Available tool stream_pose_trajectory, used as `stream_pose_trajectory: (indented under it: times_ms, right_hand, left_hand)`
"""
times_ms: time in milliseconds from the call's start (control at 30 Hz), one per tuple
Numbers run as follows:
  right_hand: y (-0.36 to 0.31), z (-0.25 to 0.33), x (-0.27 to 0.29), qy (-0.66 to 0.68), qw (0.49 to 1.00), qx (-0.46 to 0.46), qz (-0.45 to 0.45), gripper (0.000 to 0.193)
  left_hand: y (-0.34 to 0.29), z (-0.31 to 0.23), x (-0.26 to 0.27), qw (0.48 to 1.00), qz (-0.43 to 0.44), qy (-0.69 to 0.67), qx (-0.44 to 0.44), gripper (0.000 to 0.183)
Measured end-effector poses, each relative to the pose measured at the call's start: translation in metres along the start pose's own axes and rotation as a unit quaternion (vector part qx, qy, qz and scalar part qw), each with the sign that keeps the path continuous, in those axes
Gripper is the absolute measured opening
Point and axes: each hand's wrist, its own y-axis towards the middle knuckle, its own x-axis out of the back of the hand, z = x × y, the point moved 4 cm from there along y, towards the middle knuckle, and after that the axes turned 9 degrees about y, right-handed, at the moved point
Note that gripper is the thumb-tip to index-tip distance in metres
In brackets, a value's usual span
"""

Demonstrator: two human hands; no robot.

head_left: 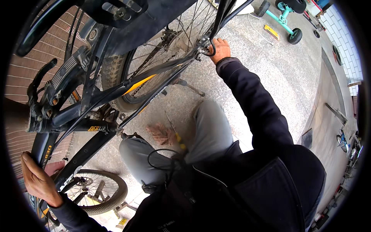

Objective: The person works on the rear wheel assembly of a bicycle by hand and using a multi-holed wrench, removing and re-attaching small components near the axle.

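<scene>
Bicycle (81,125) against hands (38,179) (221,50), flat and curled

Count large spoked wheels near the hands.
2: upper-centre wheel, by the right hand; lower-left wheel, near the left hand. Others may be hidden behind the frame.

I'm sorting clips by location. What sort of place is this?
Probably a bicycle repair spot, though whether a shop or a home is unclear: a black bicycle fills the near left, a yellow-handled screwdriver shows near the middle, and what looks like another bike is at the far right.
</scene>
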Motion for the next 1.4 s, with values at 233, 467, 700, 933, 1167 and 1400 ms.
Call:
stream_pose_trajectory:
  times_ms: [233, 467, 700, 933, 1167, 1400]
  right_hand:
    - [0.006, 0.011, 0.035, -0.013, 0.998, 0.032, 0.05, 0.011]
    - [-0.036, 0.002, 0.006, 0.057, 0.983, -0.103, 0.144, 0.026]
    - [-0.07, 0.038, 0.005, 0.069, 0.971, -0.218, 0.068, 0.031]
    - [-0.06, 0.0, 0.002, 0.059, 0.984, -0.159, 0.056, 0.031]
    - [-0.081, -0.005, 0.0, 0.504, 0.706, -0.456, 0.198, 0.037]
    - [-0.092, 0.064, 0.039, 0.782, 0.404, -0.434, 0.19, 0.023]
  left_hand:
    - [-0.001, 0.005, -0.002, 1.0, -0.003, -0.003, 0.026, 0.045]
    - [0.0, 0.007, -0.005, 1.0, -0.019, -0.009, 0.012, 0.047]
    - [-0.001, 0.012, -0.004, 1.0, -0.016, 0.002, 0.019, 0.047]
    - [0.0, 0.006, -0.007, 1.0, -0.006, -0.01, 0.021, 0.045]
    - [0.001, 0.018, -0.011, 1.0, -0.005, -0.024, 0.008, 0.045]
    - [0.002, 0.02, -0.011, 0.999, 0.021, 0.047, -0.004, 0.045]
